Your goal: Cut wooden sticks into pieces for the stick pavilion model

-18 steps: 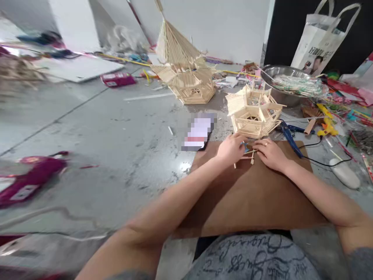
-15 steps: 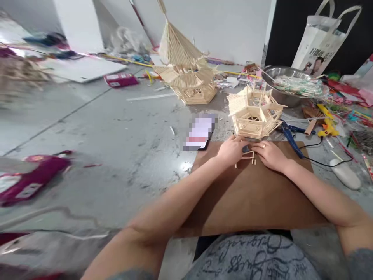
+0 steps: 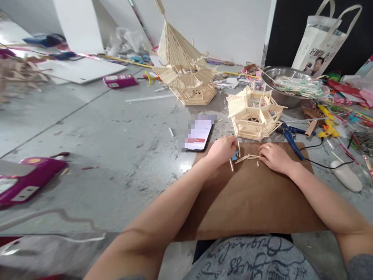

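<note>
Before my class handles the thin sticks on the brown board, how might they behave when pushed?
The thin sticks are probably light, being short and slender. They look fairly stiff, since their visible lengths run straight. A push would likely shift the short piece easily, as it lies apart on the brown board.

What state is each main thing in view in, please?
Short wooden sticks: several lying spread out
Brown board: lying flat
Smartphone: screen lit
Smaller stick model: open-topped
Taller stick model: upright, pointed roof on
Steel bowl: holding plastic-wrapped contents
Tote bag: standing, handles raised
</note>
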A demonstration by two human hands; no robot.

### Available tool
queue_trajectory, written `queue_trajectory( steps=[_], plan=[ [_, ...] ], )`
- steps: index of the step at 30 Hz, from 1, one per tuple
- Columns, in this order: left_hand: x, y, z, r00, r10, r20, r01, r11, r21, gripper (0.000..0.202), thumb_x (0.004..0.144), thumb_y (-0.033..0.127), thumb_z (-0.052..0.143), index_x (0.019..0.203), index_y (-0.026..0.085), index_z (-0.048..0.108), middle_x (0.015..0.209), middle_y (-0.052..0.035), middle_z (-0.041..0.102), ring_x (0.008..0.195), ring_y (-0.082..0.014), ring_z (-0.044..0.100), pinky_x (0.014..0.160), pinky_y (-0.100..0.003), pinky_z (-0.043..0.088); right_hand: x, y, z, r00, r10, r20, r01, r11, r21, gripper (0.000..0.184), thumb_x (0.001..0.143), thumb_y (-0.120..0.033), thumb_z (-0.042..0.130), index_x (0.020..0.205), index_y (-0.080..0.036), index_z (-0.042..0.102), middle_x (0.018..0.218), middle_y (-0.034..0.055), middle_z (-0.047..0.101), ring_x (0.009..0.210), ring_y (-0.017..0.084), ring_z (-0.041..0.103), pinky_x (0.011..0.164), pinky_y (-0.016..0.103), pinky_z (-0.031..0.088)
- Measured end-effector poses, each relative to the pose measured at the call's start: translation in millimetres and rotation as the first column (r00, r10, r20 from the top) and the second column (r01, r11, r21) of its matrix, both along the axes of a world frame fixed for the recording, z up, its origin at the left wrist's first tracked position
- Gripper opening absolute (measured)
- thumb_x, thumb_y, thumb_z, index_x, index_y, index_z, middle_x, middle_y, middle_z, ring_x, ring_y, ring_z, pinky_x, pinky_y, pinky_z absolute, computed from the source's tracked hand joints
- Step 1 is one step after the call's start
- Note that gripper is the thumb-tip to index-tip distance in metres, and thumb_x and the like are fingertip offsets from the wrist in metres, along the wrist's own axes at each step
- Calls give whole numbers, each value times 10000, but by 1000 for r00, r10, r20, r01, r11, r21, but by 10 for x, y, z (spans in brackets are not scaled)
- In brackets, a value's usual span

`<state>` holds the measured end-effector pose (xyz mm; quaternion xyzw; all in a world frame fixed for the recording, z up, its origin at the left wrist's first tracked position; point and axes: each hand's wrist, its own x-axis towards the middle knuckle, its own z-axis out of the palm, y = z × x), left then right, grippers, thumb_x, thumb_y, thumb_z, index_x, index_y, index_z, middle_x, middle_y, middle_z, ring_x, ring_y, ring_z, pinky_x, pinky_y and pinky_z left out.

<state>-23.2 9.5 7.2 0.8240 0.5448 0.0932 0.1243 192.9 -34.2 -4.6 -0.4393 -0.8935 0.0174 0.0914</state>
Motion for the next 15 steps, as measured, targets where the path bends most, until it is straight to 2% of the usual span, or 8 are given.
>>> queue_trajectory(
  steps=[3,5,8,11,15],
  plan=[
    [-33,34,-1,996,91,22,-91,996,12,200,734,131,351,731,179,546,777,-44,617,750,-172,572,653,-263,408,32,-13,-32,998,-43,-45,44,999,24,193,849,-241,442,765,-145,587,931,91,618,906,193,517,822,317,388],
    [-41,27,20,995,94,16,-95,995,25,189,739,148,357,763,177,542,825,-52,614,775,-174,573,666,-265,412,42,-20,-49,996,-63,-64,66,997,49,177,835,-232,454,743,-148,579,922,91,621,897,200,517,812,318,393],
    [-45,-8,62,1000,11,-25,-12,1000,-28,174,747,236,416,861,179,535,898,-58,596,808,-185,575,706,-278,426,46,-28,-72,994,-69,-80,74,995,72,155,818,-216,463,722,-155,569,912,87,623,893,203,518,811,320,394],
    [-63,-18,86,993,-83,-86,73,991,-116,216,746,329,468,880,175,541,930,-65,569,805,-194,578,736,-299,437,50,-33,-91,993,-65,-94,72,994,77,148,813,-210,464,715,-160,562,913,82,622,888,201,521,807,319,395],
    [-112,43,73,988,-128,-82,112,978,-176,174,739,289,503,845,169,572,943,-62,553,823,-172,574,772,-276,438,56,-38,-97,992,-63,-111,71,995,69,150,824,-218,457,744,-161,569,918,81,621,883,200,521,807,323,394]
  ],
)
